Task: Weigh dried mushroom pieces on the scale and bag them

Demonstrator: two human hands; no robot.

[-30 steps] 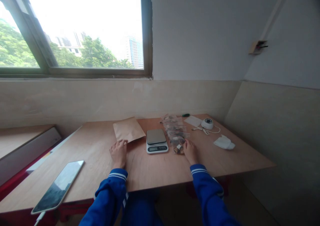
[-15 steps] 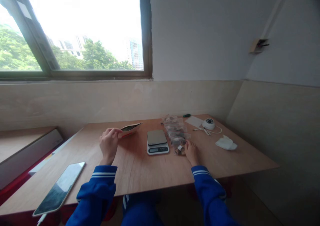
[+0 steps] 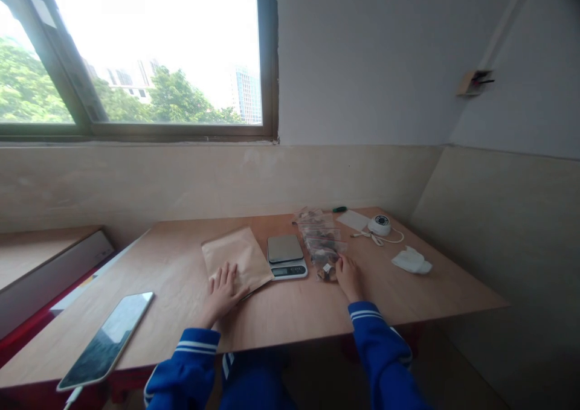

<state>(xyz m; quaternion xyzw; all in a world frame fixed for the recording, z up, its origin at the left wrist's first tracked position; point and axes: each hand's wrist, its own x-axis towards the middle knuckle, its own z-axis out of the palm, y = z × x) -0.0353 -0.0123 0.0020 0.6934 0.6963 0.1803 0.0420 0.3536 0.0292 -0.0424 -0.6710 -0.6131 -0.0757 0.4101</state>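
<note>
A flat brown paper bag (image 3: 235, 258) lies on the wooden table (image 3: 290, 304) just left of a small digital scale (image 3: 285, 255). My left hand (image 3: 223, 290) rests flat on the bag's near edge, fingers spread. My right hand (image 3: 348, 275) touches the near end of a clear plastic bag of dried pieces (image 3: 321, 243), which lies right of the scale; whether it grips the bag I cannot tell.
A tablet (image 3: 107, 339) with a cable lies at the table's front left. At the back right sit a white round device with a cord (image 3: 379, 224), a white card (image 3: 353, 220), a green pen (image 3: 339, 209) and a crumpled white tissue (image 3: 411, 260). Walls close the back and right.
My left hand had lifted the paper bag up on edge; now the bag lies flat closer to me, beside the scale, with my palm pressed on it. My right hand stayed put.
</note>
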